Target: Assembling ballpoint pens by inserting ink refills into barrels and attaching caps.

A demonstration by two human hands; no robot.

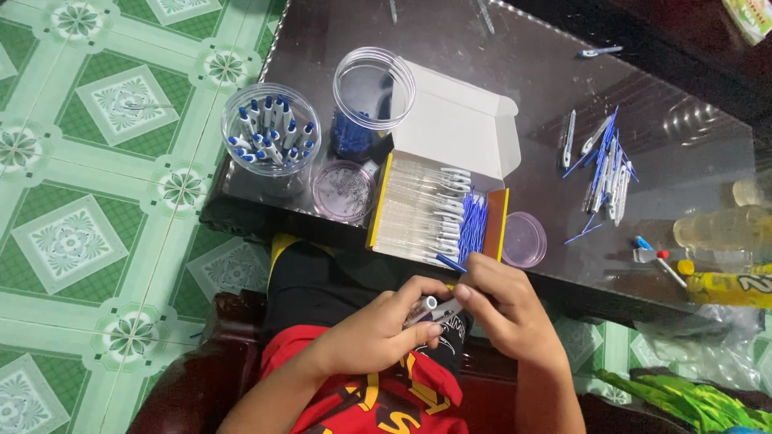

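The person wears a red top [354, 394] with short sleeves or none, leaving both forearms bare down to the wrists. Across its front runs a print of yellow and black shapes, partly folded into the cloth, so its design cannot be made out. Below it comes a black garment [322, 281], probably shorts, with a narrow yellow edge at one side. The left hand [394, 317] and right hand [503, 301] are bare, without rings, watch or gloves.

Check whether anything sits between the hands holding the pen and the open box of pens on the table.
Nothing visible does. The left hand and right hand hold a pen just below the open box, with only the table edge between.
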